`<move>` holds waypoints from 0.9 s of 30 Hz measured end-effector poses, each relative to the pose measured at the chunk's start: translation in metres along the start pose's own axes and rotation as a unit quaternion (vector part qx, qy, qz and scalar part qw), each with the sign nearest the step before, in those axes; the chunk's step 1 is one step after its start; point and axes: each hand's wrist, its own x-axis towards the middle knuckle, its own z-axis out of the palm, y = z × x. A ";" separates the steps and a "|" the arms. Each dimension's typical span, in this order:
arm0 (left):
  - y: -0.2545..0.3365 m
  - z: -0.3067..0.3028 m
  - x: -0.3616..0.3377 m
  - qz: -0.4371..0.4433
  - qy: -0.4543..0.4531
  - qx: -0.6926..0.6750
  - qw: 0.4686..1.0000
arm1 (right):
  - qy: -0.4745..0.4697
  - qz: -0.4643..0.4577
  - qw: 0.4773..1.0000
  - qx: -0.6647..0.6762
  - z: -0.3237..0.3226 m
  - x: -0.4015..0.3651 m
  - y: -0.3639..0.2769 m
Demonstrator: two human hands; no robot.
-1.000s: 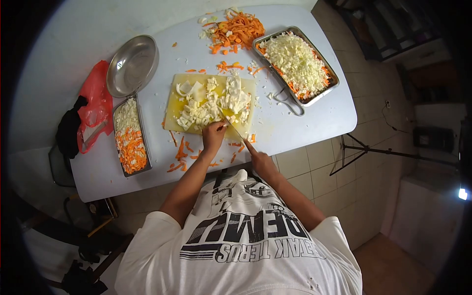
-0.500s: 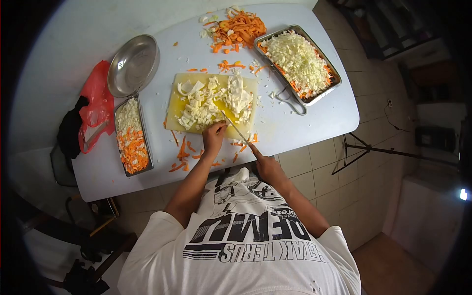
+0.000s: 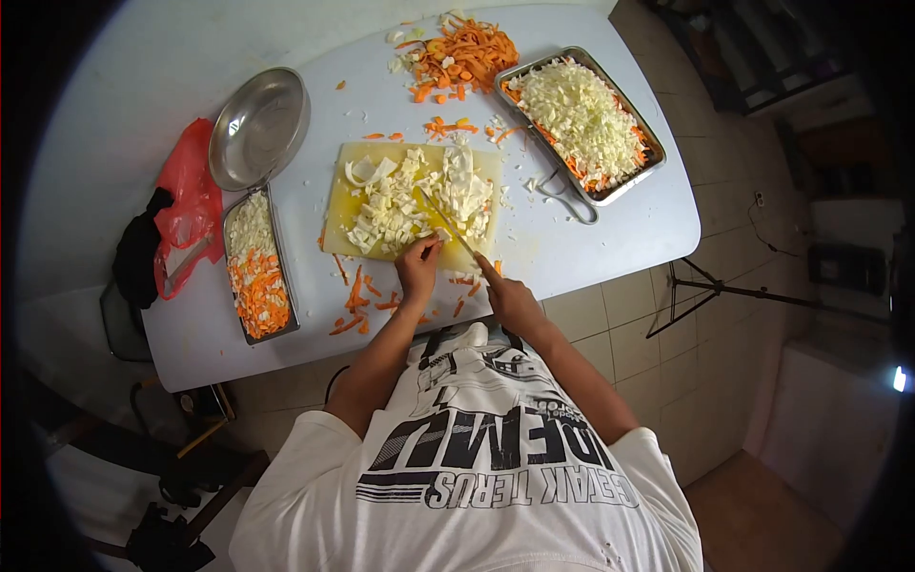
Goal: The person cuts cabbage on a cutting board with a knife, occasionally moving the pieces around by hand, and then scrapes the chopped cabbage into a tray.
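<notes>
My right hand (image 3: pixel 515 305) is wrapped round the handle of a knife (image 3: pixel 446 218), whose blade points away to the upper left over the cutting board (image 3: pixel 335 214). At the board's near edge, my left hand (image 3: pixel 418 269) is closed in a pinch on a small pale piece of cabbage (image 3: pixel 442 234), just left of the blade. Chopped cabbage (image 3: pixel 391 205) lies in a loose heap left of the knife. More cabbage (image 3: pixel 464 189), in larger leafy pieces, is to the right of the blade.
A tray of shredded cabbage and carrot (image 3: pixel 581 119) stands at the right, with tongs (image 3: pixel 569 197) beside it. Carrot peelings (image 3: pixel 472 52) are heaped at the back. On the left are a steel bowl (image 3: pixel 259 129), a narrow tray (image 3: pixel 257 276) and a red plastic bag (image 3: pixel 186 181).
My right hand and the knife have moved forward and slightly left, further over the board. The small cabbage piece now shows at my left fingertips, while that hand has barely moved.
</notes>
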 end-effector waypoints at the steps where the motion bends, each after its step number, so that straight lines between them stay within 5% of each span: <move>1: -0.001 0.001 0.000 -0.002 0.008 0.009 1.000 | -0.003 0.007 1.000 -0.007 -0.006 -0.009 -0.003; 9: -0.008 0.003 0.000 0.021 -0.006 -0.004 1.000 | -0.028 0.052 0.998 -0.036 0.015 -0.014 0.002; 13: -0.009 0.001 0.001 0.058 -0.015 -0.014 0.998 | 0.019 -0.014 0.999 0.032 0.029 0.016 0.009; 27: -0.006 0.005 0.001 0.000 0.023 -0.014 1.000 | -0.057 0.018 0.998 0.017 -0.011 -0.008 0.001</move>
